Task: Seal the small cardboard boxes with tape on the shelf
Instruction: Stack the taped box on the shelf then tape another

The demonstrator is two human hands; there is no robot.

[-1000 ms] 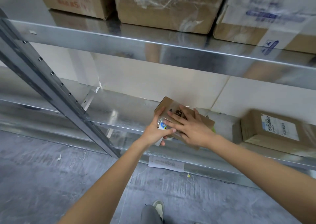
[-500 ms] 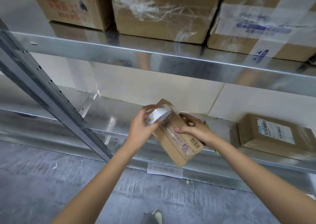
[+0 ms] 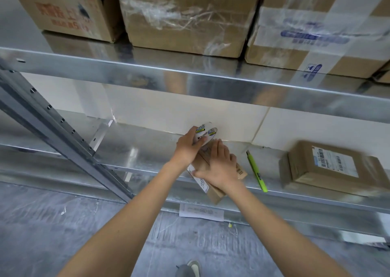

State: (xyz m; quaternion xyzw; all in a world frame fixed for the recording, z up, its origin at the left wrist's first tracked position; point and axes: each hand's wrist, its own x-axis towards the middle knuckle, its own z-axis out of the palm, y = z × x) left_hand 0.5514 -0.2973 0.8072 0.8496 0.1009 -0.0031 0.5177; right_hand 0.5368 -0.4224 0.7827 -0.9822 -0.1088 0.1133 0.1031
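Note:
A small brown cardboard box [image 3: 217, 191] lies at the front edge of the lower metal shelf [image 3: 147, 150], its near end jutting past the edge. My right hand [image 3: 217, 166] lies flat on top of the box with straight fingers. My left hand [image 3: 187, 147] grips a white roll of tape [image 3: 205, 134] at the box's far end. The strip of tape between roll and box is hidden under my hands.
A green utility knife [image 3: 256, 172] lies on the shelf right of the box. A second small box [image 3: 329, 168] with a barcode label sits farther right. Large cartons [image 3: 185, 16] fill the upper shelf. A slanted metal upright [image 3: 63, 133] crosses at left. A paper slip [image 3: 200, 212] lies on the floor.
The tape roll has moved farther along the box toward the wall. My right hand went from pinching the box's side to lying flat on its top. The box has dropped from tilted to lying on the shelf.

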